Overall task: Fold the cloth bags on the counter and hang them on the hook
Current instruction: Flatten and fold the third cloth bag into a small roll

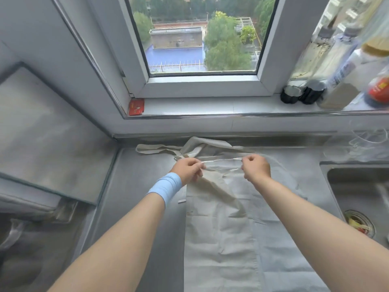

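Note:
A cream cloth bag [221, 234] lies lengthwise on the steel counter [147, 186], partly folded, its handles [160, 149] trailing toward the back wall. Underneath it a paler, grey-white bag [280, 245] spreads out to the right. My left hand [188, 170], with a light blue band on the wrist, pinches the far top edge of the cream bag. My right hand [255, 167] pinches the same edge a little to the right. The edge is pulled taut between both hands, slightly above the counter. No hook is in view.
A sink [362, 192] with food scraps in its drain [360, 225] lies at the right. Bottles and jars [328, 85] crowd the windowsill's right end; a small red box [136, 106] sits at its left corner. A range hood [42, 131] juts out at left.

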